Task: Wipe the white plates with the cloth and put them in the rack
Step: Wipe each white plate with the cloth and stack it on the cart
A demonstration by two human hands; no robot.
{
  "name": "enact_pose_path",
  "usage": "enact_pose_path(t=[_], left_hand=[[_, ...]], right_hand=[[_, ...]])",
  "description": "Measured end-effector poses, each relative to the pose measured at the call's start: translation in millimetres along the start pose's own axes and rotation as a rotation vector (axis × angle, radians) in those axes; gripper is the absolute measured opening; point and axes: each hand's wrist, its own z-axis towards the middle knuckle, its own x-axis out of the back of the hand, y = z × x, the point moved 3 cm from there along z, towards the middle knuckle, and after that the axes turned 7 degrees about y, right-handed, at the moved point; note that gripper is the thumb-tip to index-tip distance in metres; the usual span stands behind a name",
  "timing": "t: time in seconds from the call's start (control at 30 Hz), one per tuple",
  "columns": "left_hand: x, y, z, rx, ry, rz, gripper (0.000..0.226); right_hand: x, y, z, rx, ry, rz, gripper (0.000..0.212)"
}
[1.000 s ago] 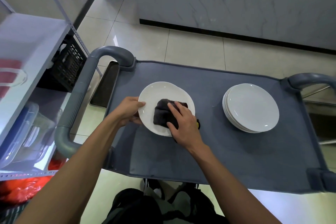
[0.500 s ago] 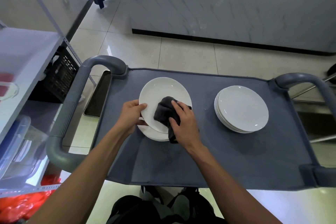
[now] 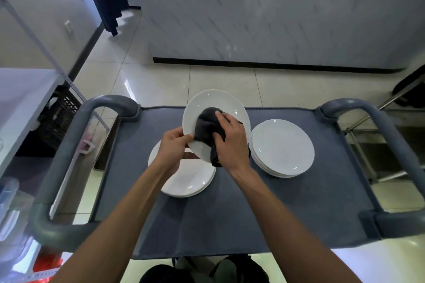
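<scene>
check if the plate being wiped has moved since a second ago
Yes. The plate has been lifted and tilted up off the left stack, which stays flat on the cart. The left hand grips its rim; the right hand presses the cloth.

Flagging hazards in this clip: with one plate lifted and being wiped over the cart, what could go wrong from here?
1. The left hand pinches only the rim of the tilted plate while the right hand presses the cloth on it; it could slip.
2. It hangs above the left stack, so a drop could chip both.
3. The right stack sits close to the wiping arm and might get knocked.
</scene>
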Motion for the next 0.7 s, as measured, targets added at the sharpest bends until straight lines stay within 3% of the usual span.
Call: enact_pose_path(t=[0.5,0.7], left_hand=[[-83.0,29.1,-13.1,-0.053,-0.063,0.033,0.023],[-98.2,30.2,-18.4,-0.034,-0.008,-0.015,0.023]], right_hand=[[61.6,7.0,56.5,0.167,0.110,0.087,0.055],[88.1,20.3,83.8,0.240,0.175,0.012,0.052]])
